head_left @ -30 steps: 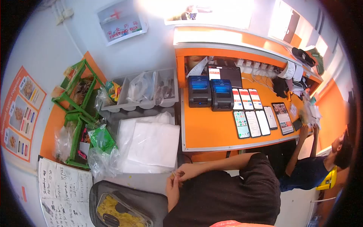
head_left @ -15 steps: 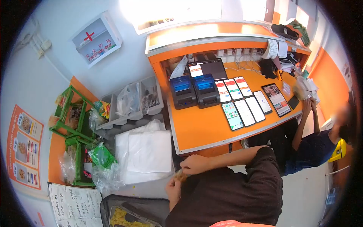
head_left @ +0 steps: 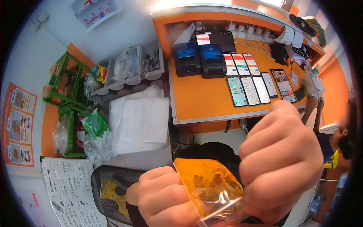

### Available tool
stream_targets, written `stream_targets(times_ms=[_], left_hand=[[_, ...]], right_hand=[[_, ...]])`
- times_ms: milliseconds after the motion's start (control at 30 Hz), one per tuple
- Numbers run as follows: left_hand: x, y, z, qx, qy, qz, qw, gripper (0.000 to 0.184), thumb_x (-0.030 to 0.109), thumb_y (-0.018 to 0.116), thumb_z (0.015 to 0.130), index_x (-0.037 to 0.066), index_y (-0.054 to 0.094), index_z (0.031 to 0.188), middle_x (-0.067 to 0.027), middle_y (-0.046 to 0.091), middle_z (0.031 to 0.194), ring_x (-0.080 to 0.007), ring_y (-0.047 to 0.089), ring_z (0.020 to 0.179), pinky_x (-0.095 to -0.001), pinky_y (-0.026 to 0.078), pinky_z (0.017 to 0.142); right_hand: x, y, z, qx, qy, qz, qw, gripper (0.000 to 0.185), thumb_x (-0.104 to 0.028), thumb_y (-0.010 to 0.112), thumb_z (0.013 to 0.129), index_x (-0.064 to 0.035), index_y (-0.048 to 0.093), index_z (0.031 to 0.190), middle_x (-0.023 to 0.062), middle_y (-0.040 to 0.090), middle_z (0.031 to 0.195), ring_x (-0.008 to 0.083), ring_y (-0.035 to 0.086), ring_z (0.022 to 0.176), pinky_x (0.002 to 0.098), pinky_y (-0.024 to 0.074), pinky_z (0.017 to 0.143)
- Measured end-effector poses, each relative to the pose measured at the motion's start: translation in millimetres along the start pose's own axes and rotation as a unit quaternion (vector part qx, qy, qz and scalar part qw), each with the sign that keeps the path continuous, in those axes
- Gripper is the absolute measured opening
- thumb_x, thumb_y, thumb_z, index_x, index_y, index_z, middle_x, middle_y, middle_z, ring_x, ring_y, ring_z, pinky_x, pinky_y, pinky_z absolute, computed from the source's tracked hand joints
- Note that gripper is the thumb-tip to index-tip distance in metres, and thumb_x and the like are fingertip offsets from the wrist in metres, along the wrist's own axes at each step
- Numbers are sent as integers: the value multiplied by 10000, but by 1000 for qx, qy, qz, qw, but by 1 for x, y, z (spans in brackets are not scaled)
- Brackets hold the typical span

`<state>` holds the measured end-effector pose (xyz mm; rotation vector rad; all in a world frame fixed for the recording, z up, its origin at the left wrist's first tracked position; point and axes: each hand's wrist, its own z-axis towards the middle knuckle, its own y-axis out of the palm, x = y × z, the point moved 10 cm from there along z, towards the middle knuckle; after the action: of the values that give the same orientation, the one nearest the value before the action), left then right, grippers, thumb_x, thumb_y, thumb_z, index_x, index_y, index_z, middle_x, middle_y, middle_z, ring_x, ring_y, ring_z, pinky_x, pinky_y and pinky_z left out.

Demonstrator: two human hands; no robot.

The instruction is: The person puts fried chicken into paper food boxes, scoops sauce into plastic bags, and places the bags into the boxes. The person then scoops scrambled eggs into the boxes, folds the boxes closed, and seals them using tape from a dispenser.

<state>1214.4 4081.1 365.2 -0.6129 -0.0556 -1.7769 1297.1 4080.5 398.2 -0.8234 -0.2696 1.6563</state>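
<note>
A small clear plastic packet (head_left: 210, 181) with an orange-brown, oily filling is held up close to the camera, tilted, a white strip along its lower edge. My left hand (head_left: 164, 196) is closed on its left side, knuckles toward me. On the packet's right side my right hand (head_left: 281, 162) is closed in a fist, larger and nearer the camera. The fingertips of both hands are mostly hidden behind the packet and knuckles. Below left of my hands lies a black bag (head_left: 99, 189) with a yellow patterned panel.
An orange counter (head_left: 196, 108) holds several phones (head_left: 247, 90), two black receipt printers (head_left: 213, 60) and a tablet (head_left: 283, 85). White sheets (head_left: 140, 121), a grey divided bin (head_left: 128, 77) and green baskets (head_left: 68, 128) are at left. Another person's hands (head_left: 315, 104) hold papers at right.
Both hands have come up from near my lap toward the camera with the packet, now in clear view. The view has tilted downward, so the counter and bins sit higher.
</note>
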Motion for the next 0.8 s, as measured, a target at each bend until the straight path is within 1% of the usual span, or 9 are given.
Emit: stream_targets(times_ms=[33,167,200,267,367,500,633,767,800], left_hand=[[3,1,-2,0,10,-3,1000,93,39,537,618,23,483,691,-83,450,594,-219,462,467,-286,391,436],[7,1,-6,7,31,-7,999,146,79,564,644,20,482,750,-96,468,659,-219,484,519,-283,409,468],[8,1,-6,7,30,-8,999,160,88,571,651,19,482,764,-99,472,675,-219,489,532,-282,414,477],[9,0,-8,12,37,-7,999,188,108,585,664,17,482,793,-106,481,708,-219,500,558,-281,423,493],[10,-2,-11,16,36,-9,999,231,137,605,684,14,482,837,-116,494,757,-218,516,597,-279,437,518],[11,0,-13,19,40,-13,999,290,176,632,710,11,482,895,-129,512,822,-218,538,649,-275,455,550],[-6,-9,-23,37,-7,-19,999,349,215,659,736,7,482,954,-142,530,888,-218,559,701,-272,474,583],[-67,-30,-72,116,-184,-34,975,408,255,686,763,4,482,1012,-156,548,953,-218,581,753,-269,492,616],[-78,-35,-92,146,-228,-40,962,338,205,660,788,-7,510,1004,-124,578,912,-163,578,746,-244,478,626]], right_hand=[[-10,2,2,-14,-61,-34,997,208,-106,624,563,-18,437,542,44,385,476,118,357,338,253,287,272],[-10,-6,7,53,-49,-13,997,221,-133,622,526,-40,421,526,36,369,473,104,355,337,240,274,268],[-12,-8,4,136,-47,-32,989,225,-145,621,514,-43,421,524,32,367,473,100,355,336,237,272,266],[-17,-9,4,158,-50,-60,984,224,-163,610,484,-48,422,521,25,364,472,93,357,336,231,271,262],[-18,4,15,35,-75,-67,994,218,-179,574,428,-48,426,521,19,362,470,84,360,340,226,275,258],[-15,9,20,10,-97,-28,995,222,-177,517,375,-44,434,532,16,366,473,83,368,344,228,292,257],[17,27,15,-52,11,-10,999,106,-132,556,562,-82,465,581,-6,354,493,112,381,365,265,285,291],[74,62,9,-141,89,66,984,74,-62,559,691,-58,506,639,34,427,526,183,445,424,288,344,384],[93,71,8,-166,122,79,975,70,-44,554,713,-46,517,654,50,452,535,203,465,441,292,366,411]])
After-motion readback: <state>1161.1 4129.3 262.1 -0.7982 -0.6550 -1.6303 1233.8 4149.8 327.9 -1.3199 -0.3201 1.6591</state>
